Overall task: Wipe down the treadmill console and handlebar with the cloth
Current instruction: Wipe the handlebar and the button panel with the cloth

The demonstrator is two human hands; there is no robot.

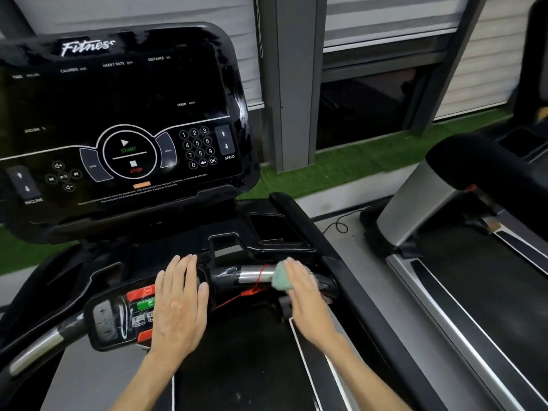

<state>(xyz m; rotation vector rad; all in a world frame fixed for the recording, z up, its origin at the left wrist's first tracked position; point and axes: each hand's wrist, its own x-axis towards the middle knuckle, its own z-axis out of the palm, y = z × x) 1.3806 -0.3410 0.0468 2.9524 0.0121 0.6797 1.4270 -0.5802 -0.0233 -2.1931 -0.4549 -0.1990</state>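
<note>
The black treadmill console (118, 114) fills the upper left, its screen dark and its keypad visible. Below it the front handlebar (255, 275) runs across, with a chrome section and a red safety cord. My right hand (305, 295) lies flat on a pale green cloth (280, 280) and presses it against the handlebar's right end. My left hand (179, 304) rests flat, fingers apart, on the handlebar control pod (118, 315) with its red and green buttons, holding nothing.
A second treadmill (462, 262) stands close on the right, with a silver upright and a black rail. A cup-holder tray (275, 229) sits behind the handlebar. Green turf (341, 167) and a grey pillar (292, 84) lie beyond. A black cable (338, 225) trails on the floor.
</note>
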